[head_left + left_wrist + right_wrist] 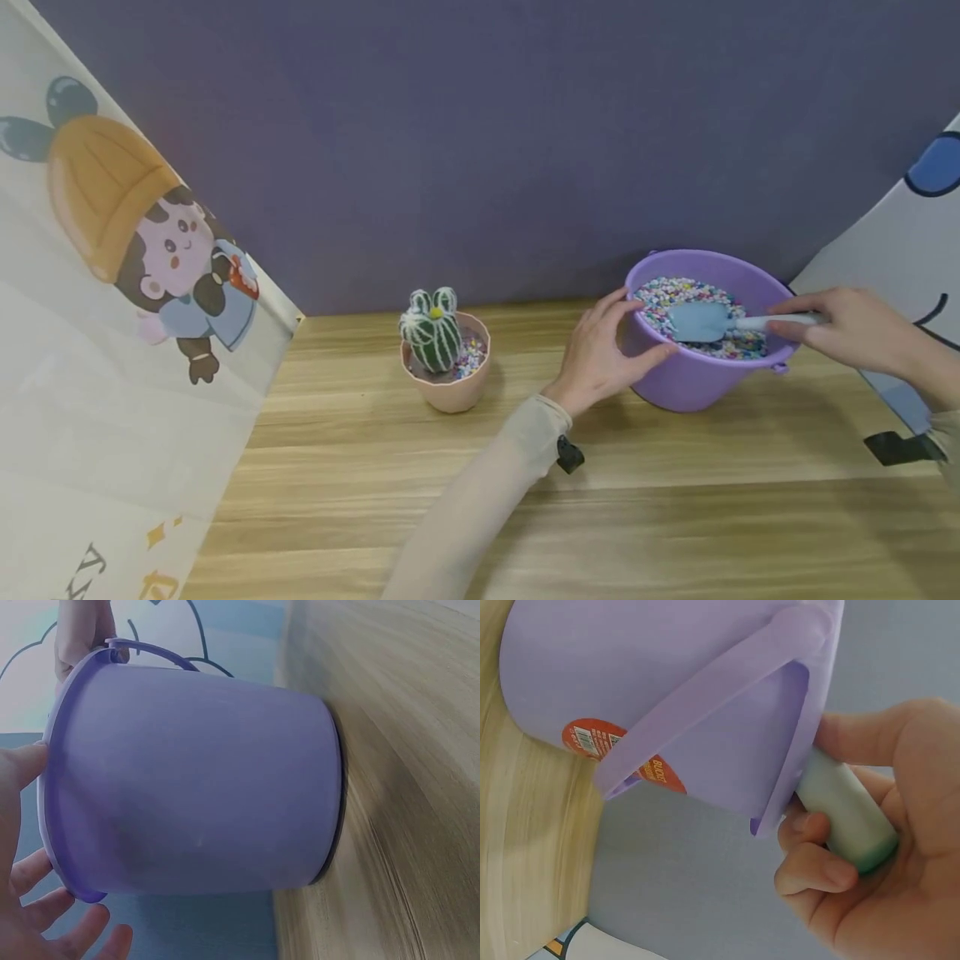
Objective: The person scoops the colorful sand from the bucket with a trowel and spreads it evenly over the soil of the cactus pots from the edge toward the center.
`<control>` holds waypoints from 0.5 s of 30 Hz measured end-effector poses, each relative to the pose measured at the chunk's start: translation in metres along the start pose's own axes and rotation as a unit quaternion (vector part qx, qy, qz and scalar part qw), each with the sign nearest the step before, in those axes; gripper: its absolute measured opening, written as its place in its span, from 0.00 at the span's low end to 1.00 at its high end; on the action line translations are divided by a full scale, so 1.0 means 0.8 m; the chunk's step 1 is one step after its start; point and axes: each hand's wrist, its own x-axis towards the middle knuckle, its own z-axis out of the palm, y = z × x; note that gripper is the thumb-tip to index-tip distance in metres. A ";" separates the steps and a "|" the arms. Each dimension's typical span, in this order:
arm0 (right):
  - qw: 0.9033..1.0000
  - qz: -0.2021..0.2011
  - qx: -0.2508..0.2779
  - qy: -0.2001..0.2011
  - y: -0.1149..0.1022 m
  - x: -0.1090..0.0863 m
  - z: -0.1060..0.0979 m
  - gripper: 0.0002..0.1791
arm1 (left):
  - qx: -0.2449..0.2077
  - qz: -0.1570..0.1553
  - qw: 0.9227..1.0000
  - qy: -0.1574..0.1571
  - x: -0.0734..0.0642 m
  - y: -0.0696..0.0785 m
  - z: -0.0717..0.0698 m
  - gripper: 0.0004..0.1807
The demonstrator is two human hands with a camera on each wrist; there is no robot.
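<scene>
My right hand (847,333) is curled round the pale handle of a small blue scoop (701,321), thumb on one side and fingers wrapped under it, so that grip is closed tight on the tool; in the right wrist view the rounded end of the handle sits in my palm (900,900) and my fingertips (810,874) lie just beside the fold-down handle of the bucket (705,697). The scoop's blade reaches out ahead of that grip and lies flat on the coloured pebbles (678,296) that fill the purple bucket (690,379), the shaft crossing the rim on my right hand's side. My left hand (603,354) is spread against the opposite wall of the bucket, fingers relaxed and fairly straight, the thumb low on the wall and the fingertips up at the rim; it steadies rather than clasps, and nothing is pinched in it. From the left wrist the bucket's side (195,780) fills the view, with my fingertips (45,915) at its rim and the base standing on the wooden table (420,787). So the bucket stands between my two hands, touched by the left and entered by the tool held in the right. Further out beyond my left hand, well apart from it, a pink pot (450,387) stands on the table (675,500) with a green, white-striped cactus (431,333) upright in it and a few coloured pebbles beside the plant. A red sticker (592,739) shows on the bucket wall near its base.
</scene>
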 end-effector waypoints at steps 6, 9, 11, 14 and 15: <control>0.999 0.019 0.023 -0.011 0.006 -0.005 -0.002 0.32 | 0.003 0.002 1.000 -0.002 -0.003 0.000 0.001 0.41; 0.999 0.030 0.032 -0.014 0.007 -0.006 -0.004 0.33 | 0.002 0.001 1.000 -0.002 -0.003 0.000 0.001 0.41; 0.999 0.036 0.033 -0.009 0.006 -0.007 -0.005 0.33 | 0.004 0.001 1.000 -0.001 -0.003 -0.001 0.000 0.40; 0.998 0.049 0.042 0.001 0.005 -0.011 -0.005 0.34 | 0.008 0.002 1.000 -0.004 -0.002 -0.001 0.000 0.41; 0.997 0.053 0.046 0.004 0.005 -0.012 -0.005 0.34 | 0.008 0.003 1.000 -0.005 -0.002 -0.001 0.000 0.41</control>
